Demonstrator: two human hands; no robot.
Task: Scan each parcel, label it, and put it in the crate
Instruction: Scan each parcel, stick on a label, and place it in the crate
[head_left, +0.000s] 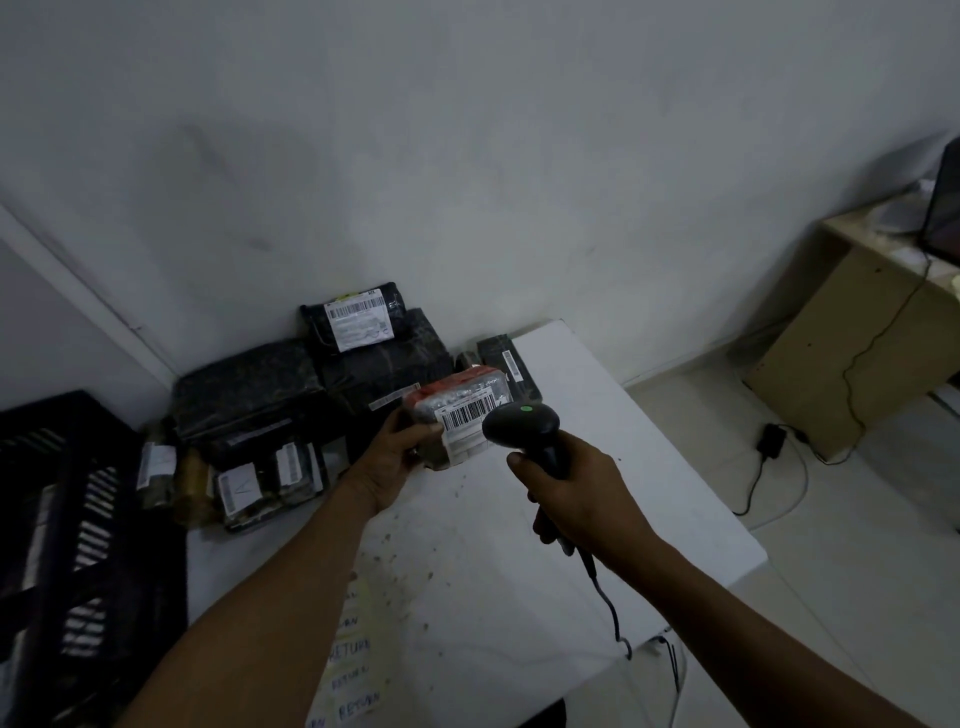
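Above the white tabletop (597, 415), near its far edge, my left hand (387, 462) gripped the parcel (457, 415); my right hand (576, 499) clutched the scanner (522, 423), best aimed squarely at the barcode.

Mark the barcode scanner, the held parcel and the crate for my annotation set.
barcode scanner (522, 422), head view, top of its head.
held parcel (457, 402), head view, its wrapped top face.
crate (78, 499), head view, slatted side wall.
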